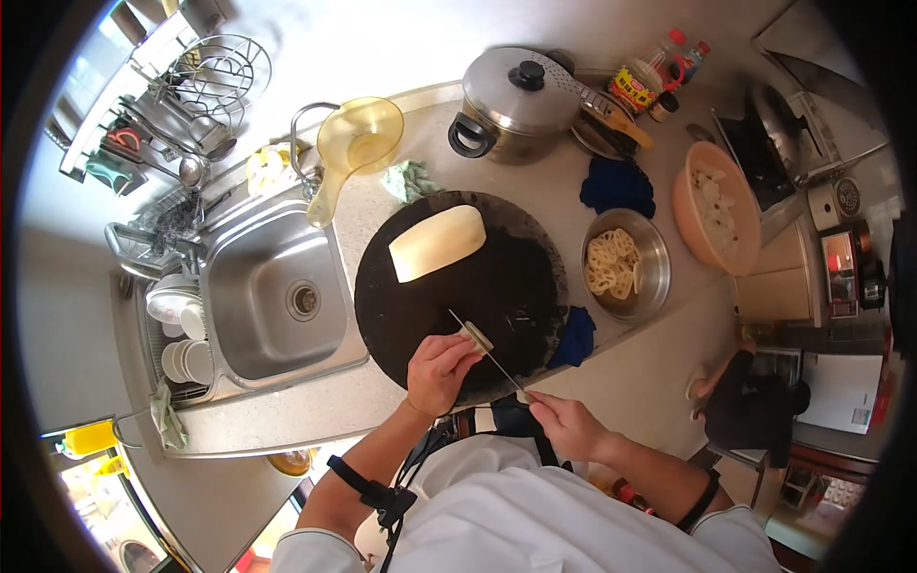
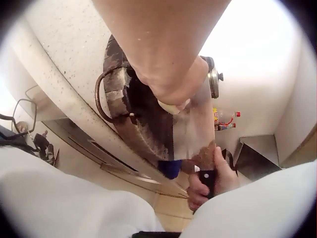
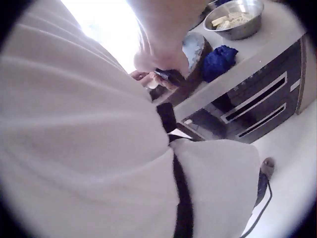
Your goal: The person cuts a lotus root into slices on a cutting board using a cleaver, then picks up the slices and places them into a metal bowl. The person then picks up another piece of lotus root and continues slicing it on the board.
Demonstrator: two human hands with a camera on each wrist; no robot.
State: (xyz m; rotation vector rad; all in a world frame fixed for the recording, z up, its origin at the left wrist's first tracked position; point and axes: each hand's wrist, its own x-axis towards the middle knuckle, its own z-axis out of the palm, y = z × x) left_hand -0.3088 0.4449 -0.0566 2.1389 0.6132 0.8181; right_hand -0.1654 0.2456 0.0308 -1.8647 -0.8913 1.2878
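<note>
My right hand (image 1: 570, 425) grips the dark handle of a cleaver (image 2: 194, 133), its broad blade standing nearly on edge over the near part of the round black chopping board (image 1: 521, 258). Left of the blade, my left hand (image 1: 441, 372) holds a small pale vegetable piece (image 1: 477, 336) in its fingers, close against the blade. Farther back on the board lies a large peeled, cream-coloured vegetable chunk (image 1: 437, 244). In the right wrist view, the right hand (image 3: 166, 57) shows around the handle, while the blade is mostly hidden.
A steel bowl of sliced lotus root (image 1: 652, 277) and a pink basin (image 1: 740, 224) stand to the right. Blue cloths (image 1: 575, 336) lie by the board. The sink (image 1: 277, 267) is on the left; a pot (image 1: 521, 95) stands behind. Another person (image 1: 750, 411) is at the far right.
</note>
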